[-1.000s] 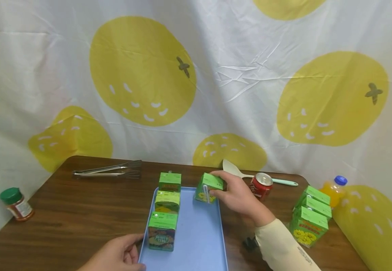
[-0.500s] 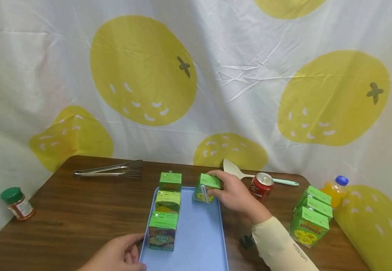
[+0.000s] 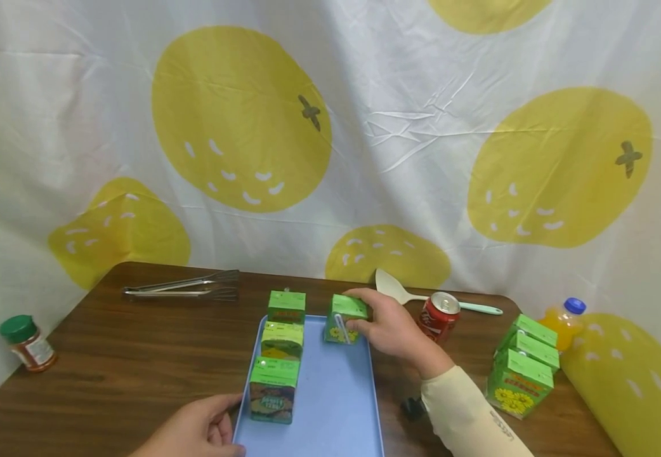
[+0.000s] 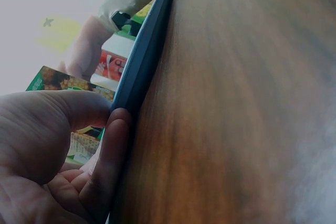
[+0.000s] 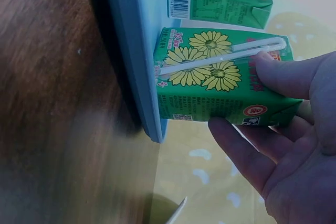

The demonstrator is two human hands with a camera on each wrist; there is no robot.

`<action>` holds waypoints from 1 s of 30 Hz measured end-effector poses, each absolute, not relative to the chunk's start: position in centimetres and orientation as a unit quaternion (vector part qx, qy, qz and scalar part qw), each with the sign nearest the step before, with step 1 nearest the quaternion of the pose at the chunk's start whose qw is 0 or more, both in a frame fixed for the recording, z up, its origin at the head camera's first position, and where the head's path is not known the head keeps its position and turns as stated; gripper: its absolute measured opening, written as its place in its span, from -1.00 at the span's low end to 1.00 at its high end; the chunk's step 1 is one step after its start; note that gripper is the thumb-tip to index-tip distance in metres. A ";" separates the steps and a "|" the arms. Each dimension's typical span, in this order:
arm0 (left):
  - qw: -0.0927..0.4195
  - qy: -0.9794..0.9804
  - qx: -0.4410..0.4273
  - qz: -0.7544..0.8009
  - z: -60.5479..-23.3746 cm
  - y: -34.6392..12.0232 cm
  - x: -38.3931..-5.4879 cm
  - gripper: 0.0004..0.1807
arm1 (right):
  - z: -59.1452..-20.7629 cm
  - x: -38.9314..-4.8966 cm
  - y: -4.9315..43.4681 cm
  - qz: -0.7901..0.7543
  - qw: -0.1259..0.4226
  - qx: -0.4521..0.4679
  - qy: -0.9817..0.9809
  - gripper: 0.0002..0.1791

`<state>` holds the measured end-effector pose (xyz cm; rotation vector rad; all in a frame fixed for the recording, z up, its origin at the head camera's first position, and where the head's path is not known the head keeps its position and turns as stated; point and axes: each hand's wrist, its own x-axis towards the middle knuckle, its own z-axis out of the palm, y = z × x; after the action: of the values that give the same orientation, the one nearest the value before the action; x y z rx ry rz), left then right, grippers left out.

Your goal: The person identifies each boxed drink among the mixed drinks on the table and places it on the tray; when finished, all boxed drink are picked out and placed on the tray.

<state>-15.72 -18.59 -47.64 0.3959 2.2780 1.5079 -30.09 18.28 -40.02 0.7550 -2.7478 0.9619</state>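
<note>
Right wrist: your right hand [image 5: 291, 163] pinches green boxy paperboard carton [image 5: 207, 95], likely dentable; hold sides; left hand [image 4: 55, 148] pinches flat blue tray [image 4: 146, 51].

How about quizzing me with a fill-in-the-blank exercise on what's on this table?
The left hand grips a tray coloured ____.
The right hand holds a carton whose straw is ____.
The row of cartons along the tray's left side numbers ____.
The jar has a lid coloured ____.
Missing words: blue; white; three; green.
</note>
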 end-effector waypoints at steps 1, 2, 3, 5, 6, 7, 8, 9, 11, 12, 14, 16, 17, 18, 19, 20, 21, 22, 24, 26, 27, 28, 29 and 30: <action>0.190 0.810 0.140 0.536 -47.7 -18.6 -15.7 -0.03 | -40.0 -30.0 18.2 0.318 0.068 0.251 -0.912 -0.44; 0.192 0.811 0.138 0.536 -47.7 -18.6 -15.8 -0.03 | -40.1 -30.0 18.2 0.317 0.070 0.252 -0.911 -0.44; 0.193 0.811 0.137 0.536 -47.7 -18.7 -15.8 -0.02 | -40.1 -30.0 18.2 0.317 0.071 0.254 -0.911 -0.43; 0.192 0.812 0.137 0.533 -47.8 -18.7 -15.8 -0.01 | -40.1 -30.0 18.1 0.317 0.074 0.257 -0.910 -0.41; 0.192 0.813 0.137 0.533 -47.8 -18.8 -15.8 -0.01 | -40.2 -30.0 18.1 0.316 0.075 0.257 -0.910 -0.40; 0.190 0.813 0.137 0.533 -47.8 -18.8 -15.8 -0.01 | -40.2 -30.1 18.1 0.315 0.077 0.257 -0.910 -0.40; 0.188 0.813 0.141 0.533 -47.9 -18.8 -15.8 -0.02 | -40.3 -30.1 18.1 0.315 0.079 0.257 -0.910 -0.39; 0.185 0.813 0.144 0.533 -47.9 -18.7 -15.8 -0.02 | -40.3 -30.1 18.1 0.315 0.080 0.256 -0.910 -0.39; 0.184 0.813 0.146 0.533 -47.8 -18.7 -15.8 -0.03 | -40.5 -30.3 18.2 0.310 0.084 0.255 -0.912 -0.39; 0.184 0.813 0.146 0.533 -47.8 -18.6 -15.8 -0.03 | -40.6 -30.3 18.2 0.308 0.086 0.255 -0.912 -0.39; 0.188 0.812 0.141 0.534 -47.7 -18.6 -15.8 -0.04 | -40.7 -30.4 18.2 0.306 0.089 0.255 -0.913 -0.39; 0.192 0.812 0.134 0.535 -47.7 -18.5 -15.8 -0.04 | -40.8 -30.4 18.3 0.303 0.091 0.255 -0.914 -0.39; 0.192 0.813 0.132 0.534 -47.7 -18.5 -15.8 -0.04 | -40.8 -30.4 18.3 0.304 0.092 0.256 -0.913 -0.39; 0.194 0.813 0.129 0.534 -47.7 -18.5 -15.8 -0.04 | -40.8 -30.4 18.3 0.304 0.092 0.256 -0.913 -0.38; 0.195 0.812 0.127 0.535 -47.7 -18.5 -15.8 -0.04 | -40.8 -30.4 18.3 0.304 0.093 0.256 -0.913 -0.38; 0.195 0.812 0.128 0.535 -47.7 -18.5 -15.9 -0.04 | -40.8 -30.4 18.2 0.303 0.095 0.255 -0.913 -0.38; 0.194 0.812 0.131 0.535 -47.7 -18.5 -15.9 -0.04 | -40.8 -30.4 18.2 0.302 0.096 0.255 -0.913 -0.38; 0.195 0.811 0.131 0.536 -47.8 -18.5 -15.9 -0.04 | -40.8 -30.4 18.2 0.302 0.099 0.255 -0.913 -0.38; 0.194 0.810 0.135 0.536 -47.9 -18.6 -15.9 -0.04 | -40.8 -30.4 18.2 0.299 0.102 0.255 -0.914 -0.38; 0.195 0.810 0.133 0.536 -48.0 -18.6 -16.0 -0.05 | -40.9 -30.4 18.2 0.299 0.106 0.255 -0.913 -0.37; 0.198 0.810 0.129 0.537 -48.0 -18.6 -16.0 -0.04 | -40.9 -30.4 18.2 0.300 0.106 0.255 -0.913 -0.37; 0.201 0.810 0.125 0.537 -48.0 -18.6 -16.0 -0.04 | -40.9 -30.4 18.3 0.300 0.107 0.256 -0.913 -0.37; 0.202 0.811 0.122 0.536 -48.0 -18.6 -16.0 -0.04 | -40.9 -30.4 18.3 0.301 0.107 0.256 -0.912 -0.37; 0.204 0.811 0.117 0.536 -48.0 -18.6 -16.1 -0.04 | -40.9 -30.4 18.3 0.302 0.107 0.257 -0.912 -0.37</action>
<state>-16.06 -18.57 -48.03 0.3260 2.2615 1.4939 -30.41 18.30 -40.94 0.7565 -2.6845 0.8903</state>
